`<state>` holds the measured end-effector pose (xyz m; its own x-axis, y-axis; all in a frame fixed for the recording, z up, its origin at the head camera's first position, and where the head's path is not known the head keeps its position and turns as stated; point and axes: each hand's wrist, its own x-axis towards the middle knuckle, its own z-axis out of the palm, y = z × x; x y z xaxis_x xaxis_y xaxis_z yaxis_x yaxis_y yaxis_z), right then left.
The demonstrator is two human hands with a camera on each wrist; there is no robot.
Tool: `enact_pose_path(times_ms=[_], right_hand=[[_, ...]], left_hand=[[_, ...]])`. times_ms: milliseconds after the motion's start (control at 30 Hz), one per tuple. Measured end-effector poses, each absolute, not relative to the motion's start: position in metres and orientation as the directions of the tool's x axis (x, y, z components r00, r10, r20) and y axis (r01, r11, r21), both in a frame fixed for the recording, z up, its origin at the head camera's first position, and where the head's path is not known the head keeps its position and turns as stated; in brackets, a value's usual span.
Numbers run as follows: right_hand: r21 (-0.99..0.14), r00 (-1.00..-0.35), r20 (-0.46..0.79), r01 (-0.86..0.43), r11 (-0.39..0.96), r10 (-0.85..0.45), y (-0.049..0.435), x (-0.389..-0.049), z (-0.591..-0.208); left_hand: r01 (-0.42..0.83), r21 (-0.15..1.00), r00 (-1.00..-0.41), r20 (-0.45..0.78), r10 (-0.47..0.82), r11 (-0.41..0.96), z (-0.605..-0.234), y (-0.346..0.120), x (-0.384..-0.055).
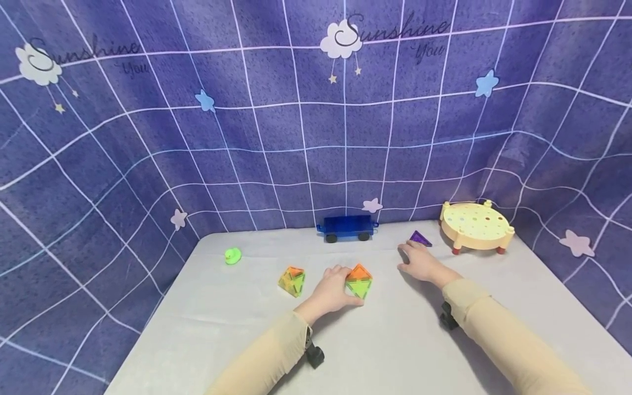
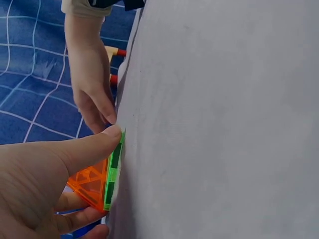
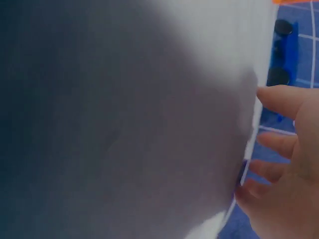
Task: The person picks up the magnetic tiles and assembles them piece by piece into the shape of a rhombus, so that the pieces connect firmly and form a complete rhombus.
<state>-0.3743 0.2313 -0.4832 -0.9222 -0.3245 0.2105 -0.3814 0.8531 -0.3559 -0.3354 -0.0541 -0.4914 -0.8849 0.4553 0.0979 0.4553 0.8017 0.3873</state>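
My left hand (image 1: 332, 291) spans a built piece of orange and green magnetic tiles (image 1: 359, 281), its thumb at one edge and its fingers at another. In the left wrist view the thumb rests on the green tile (image 2: 114, 172), with the fingertips at the opposite end beside the orange tile (image 2: 90, 183). Beyond it, toward the back right, my right hand (image 1: 421, 263) reaches low over the table, fingers loosely spread. Right at its fingertips lies a purple triangle tile (image 1: 421, 238), partly covered by the fingers in the right wrist view.
A second tile piece (image 1: 292, 281), orange, yellow and green, sits left of my left hand. The blue toy wagon (image 1: 348, 226) stands at the table's back edge. A green toy duck (image 1: 232, 255) is at the left, a small yellow stool (image 1: 476, 224) at the back right.
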Motion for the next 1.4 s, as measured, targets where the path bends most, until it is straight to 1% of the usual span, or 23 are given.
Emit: enact_pose_path(times_ms=[100,267,467,600,800,1067,1400], right_hand=[[-0.333,-0.945,0.179,-0.321,0.886,-0.275,0.237,-0.381,-0.486],[-0.330,-0.969,0.123,-0.242,0.912,-0.213,0.247,-0.390,-0.487],[-0.324,-0.974,0.061,-0.226,0.919,-0.218,0.254,-0.390,-0.484],[-0.327,-0.965,0.065,-0.260,0.908,-0.253,0.254,-0.383,-0.479],[-0.347,-0.933,0.069,-0.355,0.868,-0.354,0.250,-0.367,-0.480],[-0.379,-0.883,0.061,-0.453,0.807,-0.466,0.246,-0.351,-0.483],[-0.430,-0.841,0.061,-0.508,0.746,-0.537,0.241,-0.346,-0.483]], left_hand=[[0.459,0.397,-0.882,0.100,0.460,0.795,-0.492,-0.056,-0.334],[0.462,0.401,-0.881,0.109,0.460,0.791,-0.493,-0.058,-0.332],[0.463,0.401,-0.882,0.125,0.453,0.790,-0.490,-0.059,-0.335],[0.457,0.389,-0.887,0.134,0.442,0.800,-0.488,-0.057,-0.337],[0.430,0.379,-0.902,0.134,0.411,0.819,-0.491,-0.057,-0.337],[0.452,0.336,-0.892,0.187,0.412,0.826,-0.497,-0.056,-0.338],[0.429,0.349,-0.903,0.187,0.387,0.833,-0.498,-0.055,-0.340]])
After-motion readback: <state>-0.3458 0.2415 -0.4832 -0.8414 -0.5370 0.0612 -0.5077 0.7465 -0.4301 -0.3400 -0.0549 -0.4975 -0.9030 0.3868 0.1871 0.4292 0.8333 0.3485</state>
